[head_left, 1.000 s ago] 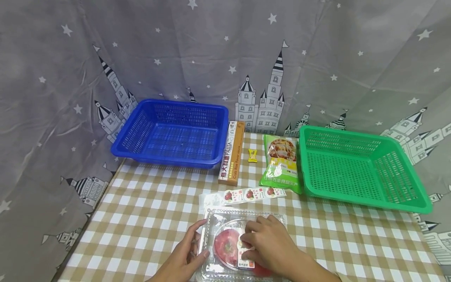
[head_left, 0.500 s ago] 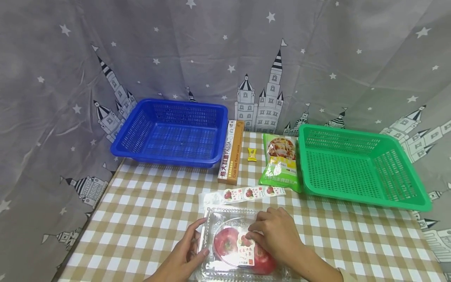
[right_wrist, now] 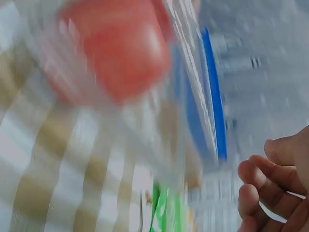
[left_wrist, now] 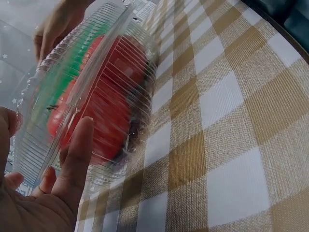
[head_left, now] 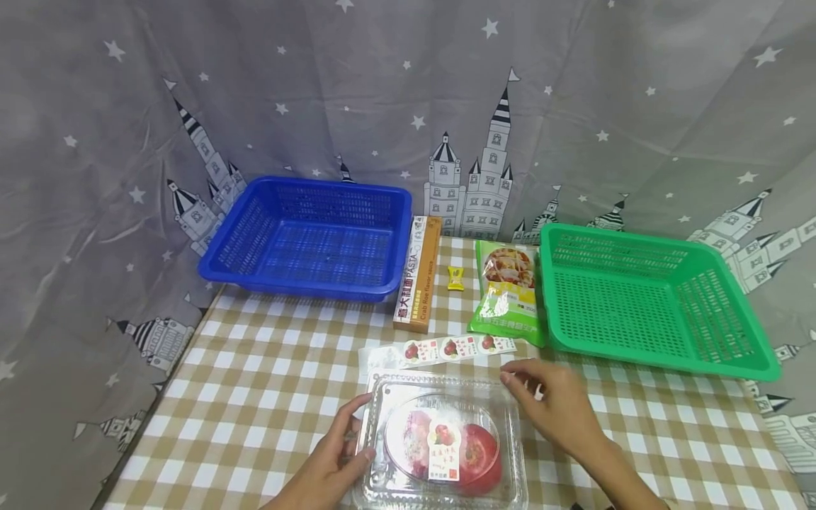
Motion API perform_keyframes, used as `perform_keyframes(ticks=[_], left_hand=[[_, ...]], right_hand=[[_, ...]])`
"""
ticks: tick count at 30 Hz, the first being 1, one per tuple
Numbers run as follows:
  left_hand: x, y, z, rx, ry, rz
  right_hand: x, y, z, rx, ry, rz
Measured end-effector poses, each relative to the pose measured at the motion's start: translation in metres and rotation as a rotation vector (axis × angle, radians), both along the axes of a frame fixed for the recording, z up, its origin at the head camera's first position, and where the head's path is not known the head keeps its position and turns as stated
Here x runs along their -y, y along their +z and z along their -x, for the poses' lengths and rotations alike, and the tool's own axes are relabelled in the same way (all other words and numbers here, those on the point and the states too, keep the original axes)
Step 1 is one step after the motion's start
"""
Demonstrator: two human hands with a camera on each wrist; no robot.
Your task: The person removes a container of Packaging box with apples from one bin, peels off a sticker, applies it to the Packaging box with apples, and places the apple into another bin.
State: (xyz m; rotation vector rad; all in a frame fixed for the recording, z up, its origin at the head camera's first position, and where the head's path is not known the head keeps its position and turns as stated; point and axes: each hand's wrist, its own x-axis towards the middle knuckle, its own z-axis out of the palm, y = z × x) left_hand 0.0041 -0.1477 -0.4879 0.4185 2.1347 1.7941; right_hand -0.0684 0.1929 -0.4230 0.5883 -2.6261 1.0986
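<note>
A clear plastic clamshell box (head_left: 506, 397) lies on the checked cloth with red round fruits (head_left: 474, 450) inside. A white label with a red-fruit picture (head_left: 443, 446) sits on the middle of its lid. My left hand (head_left: 334, 457) holds the box's left edge, thumb and fingertips at the rim; the left wrist view shows the fingers (left_wrist: 79, 140) against the plastic. Beyond the upper right corner is my right hand (head_left: 557, 404), fingers loosely bent and nothing in them. In the right wrist view the box is blurred beside that hand (right_wrist: 277, 179).
A strip of fruit labels (head_left: 459, 348) lies just behind the box. Farther back are a pasta box (head_left: 417, 276), a small yellow packet (head_left: 455, 278) and a green food bag (head_left: 506, 297). A blue basket (head_left: 306, 289) stands left, a green basket (head_left: 644, 358) right.
My right hand has left the label on the lid and moved right, off the box. The label and both fruits now show uncovered. My left hand stays at the left edge.
</note>
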Motion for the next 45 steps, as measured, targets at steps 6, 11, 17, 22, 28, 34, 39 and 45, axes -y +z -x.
perform_keyframes(ticks=[6,11,17,22,28,34,39,45], left_hand=[[0.000,0.000,0.000,0.011,-0.009,-0.018],[0.000,0.000,0.000,0.025,-0.017,-0.025],[0.000,0.001,0.001,0.059,-0.022,-0.049],[-0.001,0.002,0.000,0.098,-0.023,-0.061],[-0.001,0.003,0.000,0.114,-0.020,-0.082],[-0.001,0.003,0.003,0.134,-0.032,-0.141],[-0.002,0.005,0.005,0.152,-0.049,-0.175],[-0.005,0.008,0.010,0.061,-0.062,-0.164]], right_hand=[[-0.051,-0.007,0.004,0.451,-0.253,0.207],[-0.084,-0.017,0.008,0.678,-0.383,0.360],[-0.112,-0.030,0.010,0.782,-0.373,0.700],[-0.129,-0.038,0.011,0.766,-0.305,0.975],[-0.135,-0.038,0.012,0.737,-0.317,1.099],[-0.131,-0.037,0.012,0.712,-0.284,1.144],[-0.131,-0.038,0.012,0.698,-0.281,1.137],[-0.131,-0.039,0.012,0.703,-0.283,1.132]])
